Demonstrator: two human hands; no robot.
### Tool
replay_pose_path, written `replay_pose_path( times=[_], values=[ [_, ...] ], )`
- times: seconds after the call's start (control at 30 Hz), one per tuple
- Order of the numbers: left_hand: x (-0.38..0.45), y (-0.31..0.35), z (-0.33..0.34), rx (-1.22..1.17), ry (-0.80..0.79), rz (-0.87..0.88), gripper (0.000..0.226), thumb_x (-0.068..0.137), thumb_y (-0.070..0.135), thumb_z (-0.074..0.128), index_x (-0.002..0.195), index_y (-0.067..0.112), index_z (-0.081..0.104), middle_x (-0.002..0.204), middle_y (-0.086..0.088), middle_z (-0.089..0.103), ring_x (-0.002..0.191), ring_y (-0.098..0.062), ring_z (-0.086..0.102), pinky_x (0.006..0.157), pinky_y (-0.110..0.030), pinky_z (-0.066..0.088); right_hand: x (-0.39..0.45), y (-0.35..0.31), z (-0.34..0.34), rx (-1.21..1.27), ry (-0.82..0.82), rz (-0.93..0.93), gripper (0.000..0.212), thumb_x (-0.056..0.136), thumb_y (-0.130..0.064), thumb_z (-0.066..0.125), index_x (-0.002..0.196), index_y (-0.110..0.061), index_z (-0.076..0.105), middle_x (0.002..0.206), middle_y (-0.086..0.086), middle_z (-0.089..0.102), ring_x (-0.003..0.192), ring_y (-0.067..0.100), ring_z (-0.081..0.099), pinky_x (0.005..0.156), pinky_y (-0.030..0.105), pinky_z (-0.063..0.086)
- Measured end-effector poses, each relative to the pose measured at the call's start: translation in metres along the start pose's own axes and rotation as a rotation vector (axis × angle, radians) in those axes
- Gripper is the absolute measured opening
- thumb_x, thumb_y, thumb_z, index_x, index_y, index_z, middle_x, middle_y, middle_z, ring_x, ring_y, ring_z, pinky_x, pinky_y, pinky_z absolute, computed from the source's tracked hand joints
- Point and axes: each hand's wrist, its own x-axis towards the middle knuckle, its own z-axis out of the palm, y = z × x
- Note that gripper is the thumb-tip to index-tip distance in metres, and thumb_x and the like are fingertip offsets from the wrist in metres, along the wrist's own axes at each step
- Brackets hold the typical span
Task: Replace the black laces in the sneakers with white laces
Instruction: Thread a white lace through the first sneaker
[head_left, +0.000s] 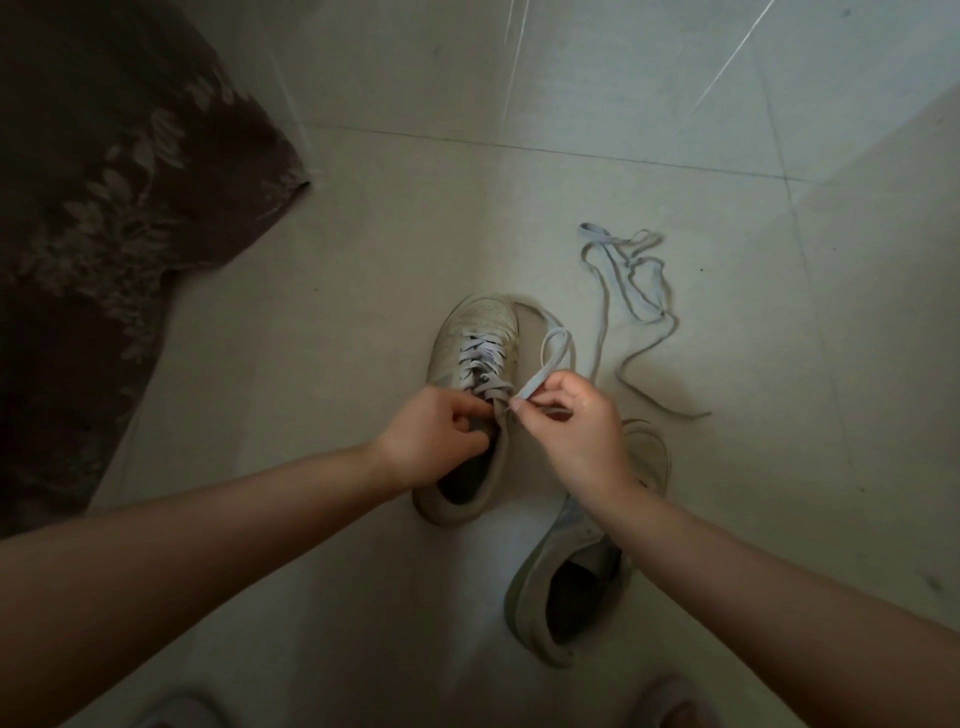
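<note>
We lace a sneaker (472, 364) on the floor (363, 260).
Our left hand (436, 436) grips its tongue; our right hand (566, 415) pinches the white lace (545, 374). No logo readable. Another lace (634, 291) lies beside it.

Hands (436, 436) lacing sneaker (475, 353), white lace (545, 374)

Pale tile floor (363, 249), thin grout lines crossing at far side. Dim light; brighter patch upper right, glare streaks on glossy tiles. Dark brown cloth (104, 208) with pale leaf pattern lies on floor at left, its edge curved.
</note>
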Motion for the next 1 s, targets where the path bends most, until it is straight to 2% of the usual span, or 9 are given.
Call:
replay_pose_path(
  times=[0.13,0.23,0.37,0.57,0.67,0.73,0.83,0.9,1.0],
  values=[
    [0.000,0.000,0.002,0.227,0.150,0.063,0.014,0.083,0.022,0.068,0.095,0.016,0.073,0.066,0.007,0.058,0.058,-0.006,0.047,0.054,-0.017,0.032,-0.008,0.004,0.005,0.018,-0.029,0.027,0.004,0.079,-0.014,0.074,0.081,-0.016,0.070,0.078,-0.004,0.070,0.075,0.008,0.064,0.072,0.022,0.047],
    [-0.002,0.000,0.002,0.309,0.217,0.151,0.011,0.084,0.022,0.066,0.090,0.014,0.071,0.084,-0.005,0.068,0.076,-0.020,0.058,0.066,-0.027,0.038,-0.008,0.004,0.005,0.045,-0.054,0.056,0.014,0.079,-0.021,0.074,0.076,-0.010,0.068,0.073,0.002,0.068,0.067,0.005,0.059,0.067,0.020,0.045],
    [-0.002,-0.002,0.000,0.271,0.195,0.217,0.006,0.086,0.013,0.061,0.085,0.009,0.065,0.071,-0.004,0.059,0.070,-0.024,0.054,0.059,-0.025,0.033,-0.008,0.004,0.011,0.102,-0.159,0.171,0.020,0.078,-0.029,0.075,0.085,-0.011,0.066,0.075,0.000,0.066,0.070,0.007,0.060,0.066,0.022,0.048],
    [0.008,-0.003,-0.020,0.128,0.024,0.126,0.022,0.086,0.005,0.060,0.071,0.019,0.052,0.059,0.006,0.043,0.050,-0.004,0.041,0.050,-0.012,0.033,-0.010,-0.001,0.018,0.058,-0.102,0.083,0.013,0.085,-0.023,0.068,0.082,-0.012,0.062,0.069,-0.004,0.061,0.060,0.000,0.054,0.059,0.012,0.042],
    [0.007,-0.004,-0.032,-0.385,-0.035,0.051,0.023,0.092,-0.001,0.051,0.075,0.014,0.049,0.075,-0.001,0.055,0.060,0.003,0.051,0.059,-0.008,0.043,-0.006,0.001,0.017,0.069,-0.055,0.074,0.011,0.084,-0.025,0.069,0.084,-0.018,0.061,0.073,-0.002,0.063,0.065,0.004,0.058,0.065,0.021,0.048],
    [0.009,-0.005,-0.041,-0.854,-0.076,-0.077,0.022,0.096,0.001,0.042,0.077,0.013,0.046,0.083,-0.003,0.066,0.075,-0.007,0.064,0.074,-0.017,0.053,-0.003,0.001,0.015,0.091,-0.045,0.079,0.009,0.084,-0.022,0.069,0.086,-0.019,0.061,0.076,-0.003,0.063,0.067,0.002,0.058,0.066,0.017,0.048],
    [0.014,-0.006,-0.056,-1.171,-0.051,-0.217,0.026,0.099,0.007,0.033,0.075,0.012,0.039,0.053,0.000,0.052,0.057,-0.013,0.061,0.074,-0.029,0.058,0.000,-0.001,0.014,0.096,-0.026,0.067,0.008,0.083,-0.019,0.070,0.085,-0.019,0.062,0.072,-0.007,0.060,0.060,-0.004,0.054,0.061,0.011,0.043],
    [0.012,-0.003,-0.060,-0.846,0.018,-0.138,0.021,0.100,0.007,0.037,0.079,0.011,0.041,0.054,-0.001,0.040,0.048,-0.013,0.047,0.059,-0.024,0.057,0.001,0.000,0.014,0.101,-0.042,0.083,0.008,0.083,-0.021,0.070,0.084,-0.022,0.062,0.074,-0.006,0.062,0.065,0.001,0.058,0.065,0.017,0.048],
    [0.007,-0.002,-0.050,-0.021,0.062,0.225,0.010,0.088,0.018,0.063,0.094,0.012,0.058,0.066,0.001,0.049,0.055,-0.008,0.047,0.057,-0.019,0.044,0.002,0.001,0.013,0.106,-0.060,0.096,0.010,0.083,-0.020,0.070,0.079,-0.024,0.062,0.072,-0.001,0.063,0.067,0.011,0.060,0.069,0.030,0.051]
  ],
)
